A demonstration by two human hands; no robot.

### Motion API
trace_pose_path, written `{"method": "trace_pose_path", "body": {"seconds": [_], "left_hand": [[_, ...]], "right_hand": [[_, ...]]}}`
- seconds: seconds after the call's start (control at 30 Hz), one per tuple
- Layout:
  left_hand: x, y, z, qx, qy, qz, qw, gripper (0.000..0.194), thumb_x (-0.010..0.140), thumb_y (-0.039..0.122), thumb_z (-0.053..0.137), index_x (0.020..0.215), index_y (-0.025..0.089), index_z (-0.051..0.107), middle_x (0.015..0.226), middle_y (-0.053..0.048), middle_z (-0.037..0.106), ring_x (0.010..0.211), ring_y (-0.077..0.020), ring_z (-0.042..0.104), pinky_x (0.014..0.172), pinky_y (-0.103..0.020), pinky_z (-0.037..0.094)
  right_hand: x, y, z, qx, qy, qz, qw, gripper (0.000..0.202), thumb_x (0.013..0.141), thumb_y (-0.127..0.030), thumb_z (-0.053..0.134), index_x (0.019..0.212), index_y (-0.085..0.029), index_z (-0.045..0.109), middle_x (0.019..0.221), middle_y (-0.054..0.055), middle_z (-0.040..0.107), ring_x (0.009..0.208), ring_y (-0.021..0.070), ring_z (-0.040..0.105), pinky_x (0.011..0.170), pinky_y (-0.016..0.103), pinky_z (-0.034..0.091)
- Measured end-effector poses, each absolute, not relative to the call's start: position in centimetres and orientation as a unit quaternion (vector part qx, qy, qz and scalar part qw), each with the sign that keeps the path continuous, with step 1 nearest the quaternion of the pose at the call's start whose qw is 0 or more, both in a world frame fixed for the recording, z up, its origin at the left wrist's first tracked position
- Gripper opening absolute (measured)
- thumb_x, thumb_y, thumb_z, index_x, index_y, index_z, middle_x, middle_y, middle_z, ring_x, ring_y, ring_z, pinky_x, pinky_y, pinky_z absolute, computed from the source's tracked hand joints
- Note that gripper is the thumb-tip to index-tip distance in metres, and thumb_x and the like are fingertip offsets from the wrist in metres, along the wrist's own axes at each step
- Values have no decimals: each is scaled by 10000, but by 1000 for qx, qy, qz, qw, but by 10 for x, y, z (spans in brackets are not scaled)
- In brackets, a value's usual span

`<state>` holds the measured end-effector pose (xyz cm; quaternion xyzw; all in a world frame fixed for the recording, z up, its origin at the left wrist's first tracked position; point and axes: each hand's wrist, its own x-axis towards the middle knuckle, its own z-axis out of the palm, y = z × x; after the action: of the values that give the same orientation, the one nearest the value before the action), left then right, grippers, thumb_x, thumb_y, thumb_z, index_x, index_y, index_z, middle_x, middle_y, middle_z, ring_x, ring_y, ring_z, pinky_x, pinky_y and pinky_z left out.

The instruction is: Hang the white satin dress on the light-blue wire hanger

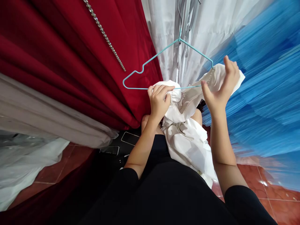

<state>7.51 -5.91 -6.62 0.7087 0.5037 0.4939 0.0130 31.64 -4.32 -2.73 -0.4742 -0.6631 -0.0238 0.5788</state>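
Note:
A light-blue wire hanger (pixel 161 51) hangs by its hook in front of me, and the right end of its frame is inside one shoulder of a white dress (pixel 189 140). Small beads trim the dress's neckline; the skirt lies bunched over my lap. My left hand (pixel 159 100) is closed on the dress's other shoulder, close to the hanger's bottom bar; its fingertips are partly hidden. Beside the covered end of the hanger, my right hand (pixel 221 84) is open, thumb and fingers spread apart, against the white fabric.
Red drapery (pixel 112 81) with a rhinestone strip (pixel 105 36) hangs at left, above greyish fabric (pixel 47 112). Blue tulle (pixel 264 103) fills the right side. A metal rack (pixel 181 59) stands ahead before white cloth. A phone (pixel 110 150) lies on a black surface left of my lap.

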Motion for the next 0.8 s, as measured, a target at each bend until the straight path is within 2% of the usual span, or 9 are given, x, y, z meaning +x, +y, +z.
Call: {"method": "trace_pose_path", "body": {"seconds": [0.03, 0.1, 0.2, 0.27, 0.37, 0.53, 0.67, 0.73, 0.8], "left_hand": [[73, -59, -66, 710, 503, 493, 9, 339, 978, 85, 558, 1089, 283, 809, 1102, -20, 843, 1099, -278, 716, 1199, -513, 407], [68, -59, -66, 710, 505, 491, -4, 313, 976, 109, 592, 1085, 291, 822, 1105, -19, 845, 1068, -278, 712, 1187, -514, 414], [56, -56, -63, 707, 507, 492, -18, 279, 959, 128, 630, 1045, 300, 832, 1052, -14, 840, 1009, -275, 703, 1186, -528, 405], [49, -54, -60, 709, 503, 494, -17, 273, 961, 135, 633, 1027, 301, 839, 1034, -8, 838, 987, -268, 700, 1191, -528, 392], [45, -53, -57, 721, 493, 487, -3, 309, 982, 124, 606, 1046, 301, 851, 1070, -3, 851, 989, -256, 706, 1181, -514, 383], [52, -53, -58, 730, 488, 479, 19, 358, 992, 93, 581, 1076, 304, 857, 1123, -4, 863, 991, -252, 719, 1134, -498, 387], [62, -52, -63, 729, 477, 489, 36, 372, 988, 76, 573, 1093, 302, 849, 1135, 1, 862, 1052, -248, 740, 1147, -489, 380], [67, -52, -63, 730, 478, 486, 47, 374, 996, 75, 564, 1117, 295, 842, 1158, -5, 858, 1091, -244, 747, 1168, -486, 380], [70, -52, -62, 730, 481, 482, 55, 375, 1002, 77, 559, 1134, 292, 836, 1178, -10, 855, 1130, -242, 749, 1191, -483, 391]], "right_hand": [[322, -33, -26, -472, -675, -20, 567, 534, 967, -505, 817, 1437, -321, 642, 1495, 134, 664, 1556, 367, 489, 1213, 564, 512], [332, -13, -26, -472, -687, 0, 552, 343, 1023, -448, 751, 1335, -317, 697, 1382, 105, 733, 1413, 311, 604, 1191, 518, 522], [344, 9, -25, -491, -663, 19, 564, 187, 1089, -377, 616, 1144, -257, 748, 1104, 72, 770, 1075, 231, 711, 1011, 448, 576], [355, 19, -23, -500, -623, 11, 601, 190, 1088, -321, 592, 1039, -215, 741, 979, 69, 744, 899, 185, 683, 882, 389, 562], [373, 25, -27, -500, -543, 0, 675, 165, 1076, -286, 612, 985, -199, 720, 878, 78, 719, 753, 144, 614, 747, 330, 510], [374, -1, -68, -496, -468, 3, 731, 235, 1045, -441, 641, 1001, -216, 693, 880, 51, 722, 769, 169, 679, 714, 330, 542], [340, -42, -97, -495, -609, 50, 618, 261, 1006, -483, 654, 983, -241, 747, 918, 32, 793, 801, 174, 741, 751, 333, 593], [319, -55, -99, -454, -693, 84, 553, 231, 991, -419, 664, 1127, -275, 783, 1049, 38, 839, 909, 191, 800, 821, 338, 628], [299, -61, -95, -418, -738, 126, 515, 385, 992, -357, 657, 1366, -310, 736, 1151, 33, 844, 1015, 199, 824, 917, 345, 645]]}}
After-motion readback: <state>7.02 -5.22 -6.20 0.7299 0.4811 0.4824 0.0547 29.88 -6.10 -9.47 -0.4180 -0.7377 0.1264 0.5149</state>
